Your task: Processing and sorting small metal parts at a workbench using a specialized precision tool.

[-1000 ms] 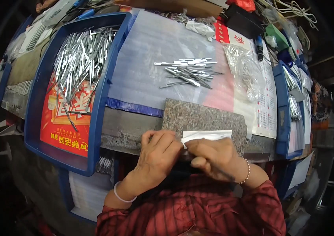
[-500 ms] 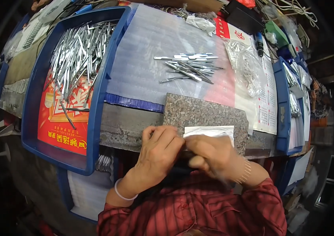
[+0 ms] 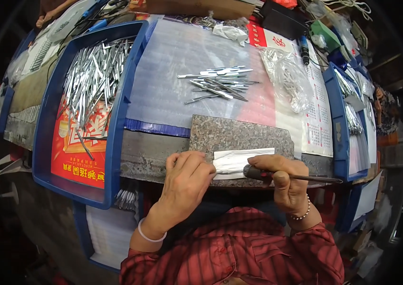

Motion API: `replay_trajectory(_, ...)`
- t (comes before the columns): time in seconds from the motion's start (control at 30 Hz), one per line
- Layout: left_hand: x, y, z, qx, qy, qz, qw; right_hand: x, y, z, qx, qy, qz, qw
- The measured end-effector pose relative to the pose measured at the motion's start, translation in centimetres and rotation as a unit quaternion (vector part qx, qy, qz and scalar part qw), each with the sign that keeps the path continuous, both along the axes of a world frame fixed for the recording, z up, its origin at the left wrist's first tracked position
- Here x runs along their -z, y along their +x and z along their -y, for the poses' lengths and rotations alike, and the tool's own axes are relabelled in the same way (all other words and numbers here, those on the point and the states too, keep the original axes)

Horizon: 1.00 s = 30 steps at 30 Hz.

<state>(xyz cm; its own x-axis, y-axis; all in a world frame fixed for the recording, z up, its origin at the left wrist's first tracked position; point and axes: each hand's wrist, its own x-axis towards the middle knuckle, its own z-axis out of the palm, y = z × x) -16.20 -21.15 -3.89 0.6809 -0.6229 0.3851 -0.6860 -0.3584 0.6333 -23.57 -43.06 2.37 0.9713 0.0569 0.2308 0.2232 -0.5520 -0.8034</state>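
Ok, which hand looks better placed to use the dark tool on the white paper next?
Right hand, probably: it grips the dark tool, thick end at the lower right of the white paper. Left hand is at the paper's left edge.

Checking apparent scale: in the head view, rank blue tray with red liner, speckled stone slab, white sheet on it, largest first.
1. Blue tray
2. Stone slab
3. White sheet, partly covered by the right hand

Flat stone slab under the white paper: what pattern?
Speckled grey-brown; the flat stone slab shows best in the head view.
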Motion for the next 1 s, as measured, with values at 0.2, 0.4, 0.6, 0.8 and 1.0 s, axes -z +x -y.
replay_trajectory(0.2, -0.4, 0.1, 0.2, 0.002, 0.000, 0.003, 1.000, -0.1, -0.8, 0.5, 0.025, 0.015, -0.019, 0.999)
replay_trajectory(0.4, -0.2, 0.1, 0.1, 0.002, 0.004, 0.001, 1.000, -0.7, 0.2, -0.1, -0.026, 0.001, 0.009, 1.000)
replay_trajectory(0.6, 0.3, 0.3, -0.3, 0.017, 0.011, -0.001, 1.000, -0.5, 1.8, -1.1, -0.095, -0.040, 0.146, 0.984)
replay_trajectory(0.8, -0.3, 0.4, -0.3, 0.029, 0.020, 0.000, 0.999, 1.5, 2.8, -3.4, -0.106, -0.097, 0.069, 0.987)
replay_trajectory(1.0, -0.1, 0.2, -0.1, 0.008, 0.014, 0.000, 1.000, -0.9, 0.0, 0.2, -0.005, 0.029, 0.036, 0.999)
